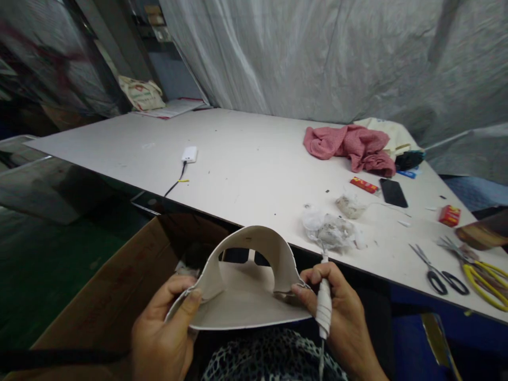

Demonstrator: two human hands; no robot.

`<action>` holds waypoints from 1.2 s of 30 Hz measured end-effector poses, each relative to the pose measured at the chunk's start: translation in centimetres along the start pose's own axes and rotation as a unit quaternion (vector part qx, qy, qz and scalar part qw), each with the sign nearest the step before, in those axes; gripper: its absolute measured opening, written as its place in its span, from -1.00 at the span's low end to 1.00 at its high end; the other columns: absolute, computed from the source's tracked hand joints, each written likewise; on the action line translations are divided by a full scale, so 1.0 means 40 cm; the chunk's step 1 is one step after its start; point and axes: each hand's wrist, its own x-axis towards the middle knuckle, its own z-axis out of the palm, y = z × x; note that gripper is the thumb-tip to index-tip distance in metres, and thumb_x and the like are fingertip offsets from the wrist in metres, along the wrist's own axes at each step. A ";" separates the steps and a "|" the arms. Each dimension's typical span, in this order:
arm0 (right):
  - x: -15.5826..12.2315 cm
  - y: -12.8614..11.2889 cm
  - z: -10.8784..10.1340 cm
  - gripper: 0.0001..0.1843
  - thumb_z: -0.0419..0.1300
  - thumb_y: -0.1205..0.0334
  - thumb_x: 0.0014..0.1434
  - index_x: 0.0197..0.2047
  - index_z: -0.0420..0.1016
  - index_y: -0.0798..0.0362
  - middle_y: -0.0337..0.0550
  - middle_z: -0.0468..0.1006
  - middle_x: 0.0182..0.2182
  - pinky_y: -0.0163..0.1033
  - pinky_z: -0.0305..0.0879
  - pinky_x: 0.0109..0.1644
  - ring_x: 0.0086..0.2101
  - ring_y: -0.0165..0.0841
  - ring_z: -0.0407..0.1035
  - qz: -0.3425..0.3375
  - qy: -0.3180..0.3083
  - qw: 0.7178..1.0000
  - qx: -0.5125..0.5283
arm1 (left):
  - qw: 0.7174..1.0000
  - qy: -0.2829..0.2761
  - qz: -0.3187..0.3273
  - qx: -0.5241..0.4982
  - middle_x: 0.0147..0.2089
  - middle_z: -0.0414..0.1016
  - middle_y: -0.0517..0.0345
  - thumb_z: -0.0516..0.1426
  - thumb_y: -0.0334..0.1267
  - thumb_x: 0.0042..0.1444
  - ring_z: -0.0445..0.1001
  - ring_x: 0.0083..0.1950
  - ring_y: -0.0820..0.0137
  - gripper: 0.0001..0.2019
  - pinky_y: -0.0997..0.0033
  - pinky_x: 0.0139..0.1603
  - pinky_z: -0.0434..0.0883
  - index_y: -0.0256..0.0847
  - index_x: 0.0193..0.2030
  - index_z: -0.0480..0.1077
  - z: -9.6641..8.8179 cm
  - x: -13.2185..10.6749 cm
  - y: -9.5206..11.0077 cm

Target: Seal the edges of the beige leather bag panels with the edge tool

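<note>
A stiff cream-coloured piece [242, 312], curved into an open loop with a large hole, spans between my hands above my lap. It resembles a shoe upper, but I cannot tell its kind for certain. At its left edge, my left hand [164, 323] pinches the seam between thumb and fingers. My right hand [337, 307] pinches the opposite seam. That same hand also carries a thin metal tool with a white wrapped handle [324, 307], lying upright across the fingers; its lower end passes below the hand.
A cardboard box [115, 280] stands at the left, beside the table [238, 174]. On the table lie crumpled plastic [329, 228], black-handled scissors [436, 272], yellow-handled scissors [484, 275], a phone [392, 192], a pink cloth [349, 144], and a white device [189, 154] with a cable.
</note>
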 end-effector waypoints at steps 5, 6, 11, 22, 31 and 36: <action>-0.026 0.016 0.004 -0.73 0.40 0.14 0.19 -0.34 0.37 -0.02 -0.27 0.55 -0.38 -0.38 0.28 -0.42 -0.46 -0.43 0.34 -0.005 -0.018 1.000 -0.025 | 0.995 -0.050 -0.085 0.017 -0.48 0.51 0.21 0.50 -0.07 -0.33 0.45 -0.41 0.36 -0.64 0.46 -0.38 0.47 -0.21 -0.53 0.50 -0.039 -0.002 -0.087; -0.029 0.020 0.008 -0.74 0.40 0.14 0.20 -0.34 0.38 -0.01 -0.28 0.54 -0.39 -0.39 0.26 -0.42 -0.47 -0.44 0.32 -0.011 -0.023 0.999 -0.028 | 0.994 -0.060 -0.082 0.038 -0.47 0.52 0.19 0.50 -0.02 -0.30 0.46 -0.40 0.34 -0.63 0.43 -0.37 0.47 -0.21 -0.53 0.50 -0.051 0.005 -0.099; -0.033 0.000 -0.010 -0.76 0.42 0.18 0.20 -0.34 0.41 -0.01 -0.31 0.54 -0.40 -0.39 0.21 -0.42 -0.48 -0.46 0.29 -0.042 -0.042 0.998 -0.035 | 0.964 -0.111 0.054 0.237 -0.17 0.64 0.03 0.37 0.22 -0.07 0.58 -0.07 0.05 -0.55 0.24 -0.08 0.55 -0.16 -0.31 0.58 -0.139 0.073 -0.084; -0.001 -0.033 0.007 -0.71 0.46 0.20 0.12 -0.36 0.38 0.01 -0.27 0.58 -0.37 -0.37 0.19 -0.41 -0.47 -0.45 0.27 0.011 -0.105 0.993 0.051 | 0.813 -0.542 0.109 0.183 0.07 0.67 -0.22 0.40 -0.01 -0.04 0.62 0.11 -0.10 -0.57 -0.01 0.15 0.53 -0.18 -0.05 0.69 0.100 0.243 0.154; 0.052 0.022 -0.005 -0.75 0.36 0.15 0.25 -0.34 0.37 -0.01 -0.19 0.66 -0.32 -0.34 0.35 -0.32 -0.39 -0.36 0.47 -0.021 -0.069 0.997 0.017 | 0.552 -0.791 -0.014 0.263 0.11 0.68 0.09 0.35 -0.10 0.06 0.57 0.20 0.01 -0.50 0.14 0.27 0.41 -0.04 0.17 0.61 0.363 0.207 0.076; 0.078 0.067 -0.010 -0.76 0.33 0.14 0.29 -0.35 0.38 -0.02 -0.19 0.66 -0.34 -0.36 0.37 -0.37 -0.42 -0.38 0.49 -0.043 0.006 0.999 -0.027 | 0.582 -0.760 -0.030 0.286 0.00 0.72 0.13 0.38 -0.14 0.03 0.63 0.02 0.10 -0.50 0.26 0.04 0.48 -0.03 0.16 0.62 0.381 0.197 0.019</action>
